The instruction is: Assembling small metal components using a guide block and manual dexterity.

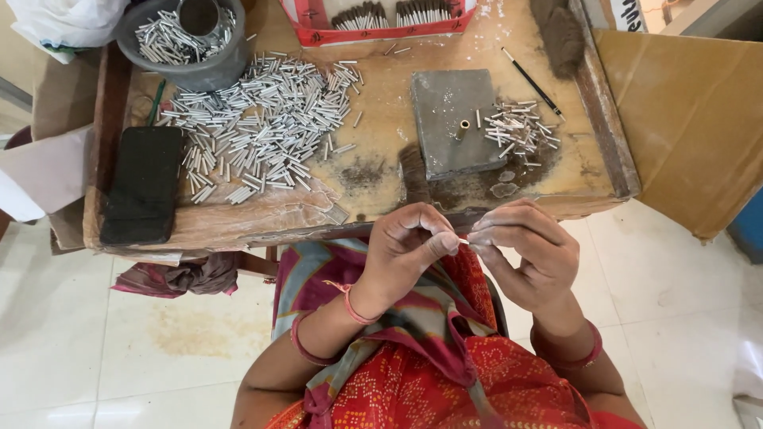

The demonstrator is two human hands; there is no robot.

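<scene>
Low in the frame's centre, the left hand [409, 242] and right hand [524, 250] meet just off the near edge of the surface [238, 218]. Their fingers [442, 243] are pinched shut on a thin tube [463, 241], held between both hands. Beyond them, right of centre, a grey block [453, 119] lies flat with a few loose tubes [518, 129] beside it. Left, a black slab [145, 184] sits near a big tube pile [262, 127]. Upper left stands a grey bowl [187, 67]; a red tray [373, 24] is at top centre.
</scene>
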